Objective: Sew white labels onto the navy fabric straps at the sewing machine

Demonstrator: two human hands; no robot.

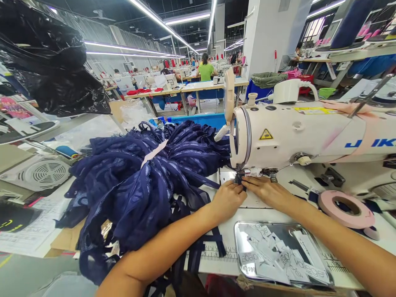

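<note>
My left hand is at the needle area of a white sewing machine, its fingers bent and pressed together on a small piece of navy fabric. From the other side my right hand reaches in, fingertips closed on the same fabric beside the presser foot. Most of that piece is hidden under the fingers and the foot. A large bundle of navy garments, gathered by a pale strip, lies left of the machine. Dark straps hang from it near my left forearm.
A metal tray of printed white labels sits in front of my right forearm. Rolls of pink tape lie at right. Black plastic hangs at upper left. A person in green sits farther back.
</note>
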